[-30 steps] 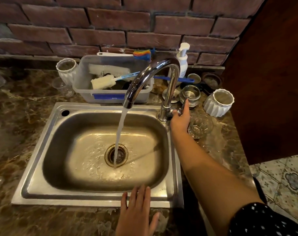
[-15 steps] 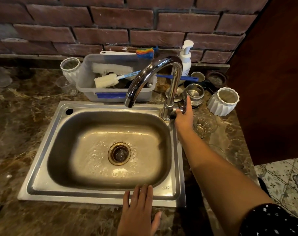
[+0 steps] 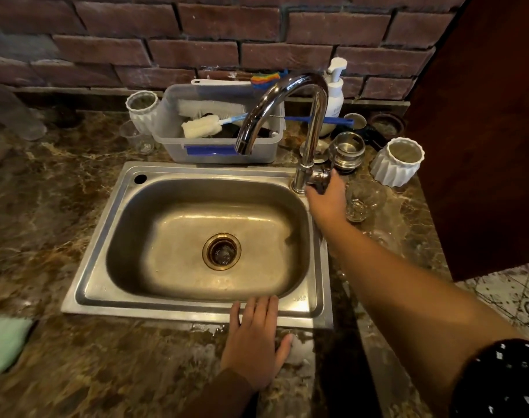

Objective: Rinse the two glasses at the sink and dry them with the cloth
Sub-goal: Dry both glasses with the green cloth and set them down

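The steel sink (image 3: 178, 171) is wet, and no water runs from the chrome tap (image 3: 290, 86). My right hand (image 3: 328, 203) reaches to the tap's base, its fingers curled on the side handle (image 3: 319, 176). My left hand (image 3: 255, 345) lies flat and open on the counter at the sink's front rim, holding nothing. A clear glass (image 3: 362, 203) stands on the counter just right of my right hand. A second clear glass (image 3: 382, 239) shows faintly in front of it. A pale green cloth (image 3: 3, 342) lies at the lower left edge.
A grey tub (image 3: 221, 152) with brushes stands behind the sink beside a soap pump (image 3: 335, 89). White ribbed pots (image 3: 397, 161) (image 3: 142, 111), steel cups (image 3: 347, 149) and a small clear glass (image 3: 136, 137) crowd the back. A dark wooden panel (image 3: 483, 131) closes the right side.
The stream of water from the tap has stopped and the basin has drained. My right hand's raised finger has come down onto the handle. My left hand has stayed put.
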The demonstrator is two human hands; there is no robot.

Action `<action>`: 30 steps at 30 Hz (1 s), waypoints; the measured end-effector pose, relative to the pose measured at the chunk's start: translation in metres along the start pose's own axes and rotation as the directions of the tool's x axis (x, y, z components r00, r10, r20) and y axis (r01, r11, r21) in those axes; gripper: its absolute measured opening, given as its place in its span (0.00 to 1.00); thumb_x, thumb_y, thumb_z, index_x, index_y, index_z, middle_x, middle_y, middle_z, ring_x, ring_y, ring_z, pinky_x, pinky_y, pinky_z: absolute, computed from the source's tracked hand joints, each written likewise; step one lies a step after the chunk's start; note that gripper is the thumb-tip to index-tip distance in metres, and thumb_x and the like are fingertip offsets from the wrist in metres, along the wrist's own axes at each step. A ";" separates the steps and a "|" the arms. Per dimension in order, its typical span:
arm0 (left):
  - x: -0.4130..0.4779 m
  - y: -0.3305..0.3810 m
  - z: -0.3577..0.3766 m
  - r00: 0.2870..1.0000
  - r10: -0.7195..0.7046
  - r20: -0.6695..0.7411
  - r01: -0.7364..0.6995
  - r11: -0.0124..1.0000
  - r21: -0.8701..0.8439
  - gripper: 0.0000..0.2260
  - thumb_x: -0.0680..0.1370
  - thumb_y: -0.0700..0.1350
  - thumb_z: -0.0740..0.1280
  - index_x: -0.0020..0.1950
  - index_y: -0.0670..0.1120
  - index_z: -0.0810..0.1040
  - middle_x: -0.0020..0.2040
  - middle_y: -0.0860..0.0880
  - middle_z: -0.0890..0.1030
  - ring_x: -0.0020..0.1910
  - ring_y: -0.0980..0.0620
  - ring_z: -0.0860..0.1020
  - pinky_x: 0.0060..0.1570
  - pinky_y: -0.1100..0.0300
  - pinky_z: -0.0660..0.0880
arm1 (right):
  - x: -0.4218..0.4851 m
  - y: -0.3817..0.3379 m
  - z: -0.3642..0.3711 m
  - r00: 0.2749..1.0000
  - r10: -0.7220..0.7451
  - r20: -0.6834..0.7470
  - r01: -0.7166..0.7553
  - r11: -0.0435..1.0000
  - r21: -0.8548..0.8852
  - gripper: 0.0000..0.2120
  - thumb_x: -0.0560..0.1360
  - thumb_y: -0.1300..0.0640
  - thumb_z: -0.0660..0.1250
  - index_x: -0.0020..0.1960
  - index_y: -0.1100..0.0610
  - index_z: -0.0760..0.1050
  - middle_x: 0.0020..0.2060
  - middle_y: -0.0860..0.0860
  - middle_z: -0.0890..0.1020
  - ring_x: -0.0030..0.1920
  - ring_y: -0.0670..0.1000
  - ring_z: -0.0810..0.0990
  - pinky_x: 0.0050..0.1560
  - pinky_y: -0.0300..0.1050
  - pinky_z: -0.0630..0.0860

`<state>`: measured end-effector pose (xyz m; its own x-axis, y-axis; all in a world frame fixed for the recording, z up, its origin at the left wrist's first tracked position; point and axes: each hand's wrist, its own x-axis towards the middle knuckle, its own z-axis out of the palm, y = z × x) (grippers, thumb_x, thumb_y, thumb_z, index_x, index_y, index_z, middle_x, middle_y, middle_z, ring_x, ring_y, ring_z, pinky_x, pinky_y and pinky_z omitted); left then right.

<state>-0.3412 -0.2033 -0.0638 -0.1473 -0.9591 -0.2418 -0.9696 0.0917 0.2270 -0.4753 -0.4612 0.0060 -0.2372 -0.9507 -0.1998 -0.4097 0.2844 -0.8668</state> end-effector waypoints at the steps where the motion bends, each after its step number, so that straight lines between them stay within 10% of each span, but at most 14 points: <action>1: -0.001 0.001 -0.002 1.000 -0.006 0.003 0.006 1.000 -0.008 0.32 0.79 0.66 0.55 0.75 0.46 0.71 0.71 0.46 0.77 0.70 0.44 0.74 0.70 0.37 0.67 | -0.016 0.001 -0.003 0.999 -0.018 0.027 0.018 0.999 -0.030 0.37 0.77 0.57 0.70 0.80 0.58 0.56 0.78 0.55 0.62 0.76 0.56 0.65 0.76 0.51 0.63; 7: -0.003 0.006 -0.018 0.998 -0.022 0.056 0.022 1.000 -0.016 0.33 0.81 0.66 0.44 0.82 0.51 0.49 0.83 0.50 0.54 0.82 0.47 0.51 0.78 0.40 0.46 | -0.108 0.004 -0.016 0.965 -0.074 0.251 0.115 0.982 -0.150 0.27 0.77 0.58 0.70 0.74 0.55 0.66 0.66 0.51 0.76 0.63 0.50 0.75 0.56 0.38 0.71; 18: -0.055 -0.108 -0.073 0.991 0.012 0.133 -0.024 0.995 0.093 0.29 0.83 0.59 0.56 0.81 0.49 0.55 0.82 0.46 0.57 0.80 0.43 0.55 0.76 0.38 0.54 | -0.208 -0.001 0.043 0.755 -0.029 0.655 0.480 0.706 -0.521 0.24 0.78 0.53 0.66 0.73 0.55 0.69 0.68 0.56 0.76 0.66 0.55 0.75 0.66 0.48 0.72; 30: -0.163 -0.337 -0.121 0.974 -0.226 0.002 0.225 0.970 0.095 0.32 0.82 0.61 0.57 0.82 0.50 0.53 0.82 0.47 0.56 0.80 0.45 0.56 0.76 0.39 0.54 | -0.300 -0.074 0.232 0.526 -0.134 0.840 0.740 0.558 -0.375 0.12 0.79 0.52 0.63 0.60 0.55 0.74 0.57 0.57 0.80 0.58 0.59 0.78 0.52 0.47 0.72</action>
<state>0.0329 -0.1103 0.0132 0.0753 -0.9546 -0.2883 -0.9919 -0.1014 0.0766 -0.1694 -0.2263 0.0242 0.6697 -0.6426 -0.3724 -0.7344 -0.4985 -0.4605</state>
